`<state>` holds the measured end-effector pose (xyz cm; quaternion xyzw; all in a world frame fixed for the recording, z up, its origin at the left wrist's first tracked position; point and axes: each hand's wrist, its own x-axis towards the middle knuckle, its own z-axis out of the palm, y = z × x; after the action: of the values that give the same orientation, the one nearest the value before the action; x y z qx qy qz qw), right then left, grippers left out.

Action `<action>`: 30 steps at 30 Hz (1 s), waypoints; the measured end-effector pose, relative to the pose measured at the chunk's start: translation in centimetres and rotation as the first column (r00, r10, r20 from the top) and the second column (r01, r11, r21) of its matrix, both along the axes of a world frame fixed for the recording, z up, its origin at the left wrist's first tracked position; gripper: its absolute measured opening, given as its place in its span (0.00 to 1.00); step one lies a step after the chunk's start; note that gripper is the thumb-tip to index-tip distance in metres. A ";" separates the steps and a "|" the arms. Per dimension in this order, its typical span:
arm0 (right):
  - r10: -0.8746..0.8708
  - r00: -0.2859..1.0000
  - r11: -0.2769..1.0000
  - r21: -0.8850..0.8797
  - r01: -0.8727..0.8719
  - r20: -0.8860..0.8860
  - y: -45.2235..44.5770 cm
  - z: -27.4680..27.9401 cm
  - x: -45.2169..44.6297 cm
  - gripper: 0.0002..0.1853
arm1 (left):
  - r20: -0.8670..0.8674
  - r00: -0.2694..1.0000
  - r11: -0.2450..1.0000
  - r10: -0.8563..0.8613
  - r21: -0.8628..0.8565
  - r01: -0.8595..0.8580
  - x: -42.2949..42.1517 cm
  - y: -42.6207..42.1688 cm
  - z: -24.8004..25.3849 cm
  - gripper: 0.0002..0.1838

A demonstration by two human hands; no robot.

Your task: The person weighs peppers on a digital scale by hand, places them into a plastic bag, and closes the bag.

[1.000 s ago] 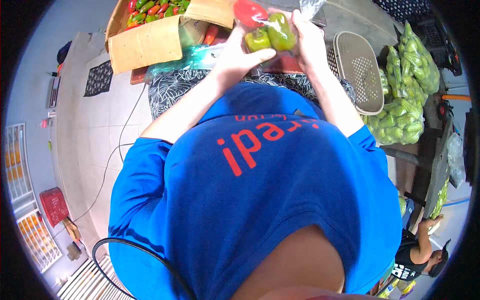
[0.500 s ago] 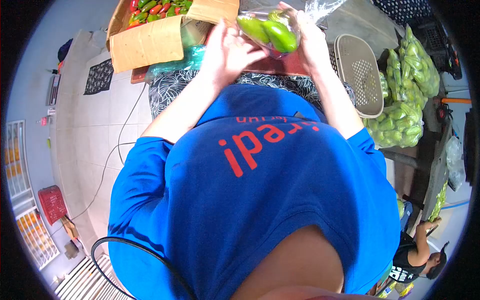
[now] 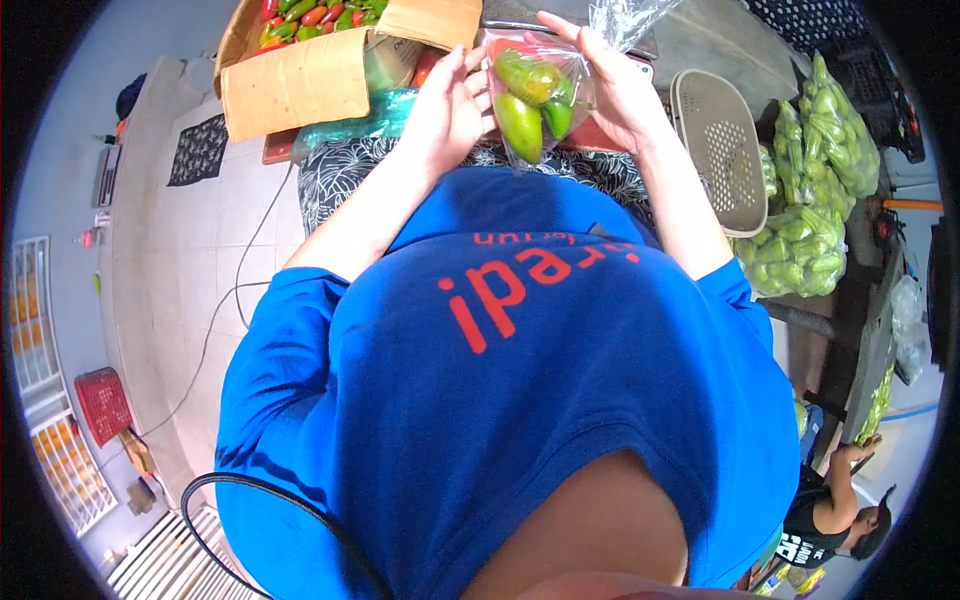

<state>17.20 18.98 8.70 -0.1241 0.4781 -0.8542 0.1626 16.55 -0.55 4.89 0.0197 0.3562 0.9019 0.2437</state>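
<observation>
A clear plastic bag (image 3: pixel 580 105) with several green peppers (image 3: pixel 522 125) is between my hands, at the top of the view. My left hand (image 3: pixel 450 120) is open beside the bag's left side, palm turned to it, fingertips at or close to the plastic. On the other side my right hand (image 3: pixel 625 100) has its fingers stretched out and spread, the palm side against or near the bag. Crumpled clear plastic (image 3: pixel 630 22) sticks out beyond the right fingers; whether it belongs to the same bag I cannot tell.
A cardboard box (image 3: pixel 295 88) of red and green peppers stands at upper left, near teal plastic (image 3: pixel 370 122). To the right are a beige basket (image 3: pixel 718 150) and large bags of green vegetables (image 3: pixel 800 250). Another person (image 3: pixel 835 505) works at lower right.
The bag of peppers has turned, its peppers now hanging lower and nearer my body. My right fingers have spread away from it. My left hand has shifted slightly, fingers pointing more upward.
</observation>
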 end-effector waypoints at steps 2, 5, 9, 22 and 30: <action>-0.060 0.994 0.994 0.083 0.067 -0.093 -0.1 -0.3 -0.1 0.26 | -0.033 0.999 0.990 0.034 0.140 -0.029 -0.9 -0.6 -0.4 0.27; -0.145 0.971 0.933 0.300 0.197 -0.187 0.3 -1.4 -1.0 0.24 | -0.133 0.988 0.970 0.083 0.239 -0.049 -1.4 -1.5 1.2 0.29; -0.223 0.964 0.925 0.279 0.256 -0.146 1.2 -1.6 -1.6 0.20 | -0.335 0.941 0.939 -0.041 0.310 0.151 -2.8 -3.5 1.3 0.26; 0.322 0.938 0.814 0.543 -0.206 -0.127 -0.5 1.3 1.4 0.16 | -0.243 0.935 0.960 -0.259 -0.173 0.221 -2.4 3.5 8.5 0.23; 0.090 0.988 0.995 -0.040 -0.096 -0.121 1.6 -3.5 0.0 0.18 | -0.235 0.972 0.993 0.015 0.120 0.014 -11.3 -2.3 -0.5 0.13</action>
<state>17.22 20.55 5.22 -0.2008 0.4608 -0.8475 0.1706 5.26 -2.85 4.44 0.1410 0.3274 0.9131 0.1979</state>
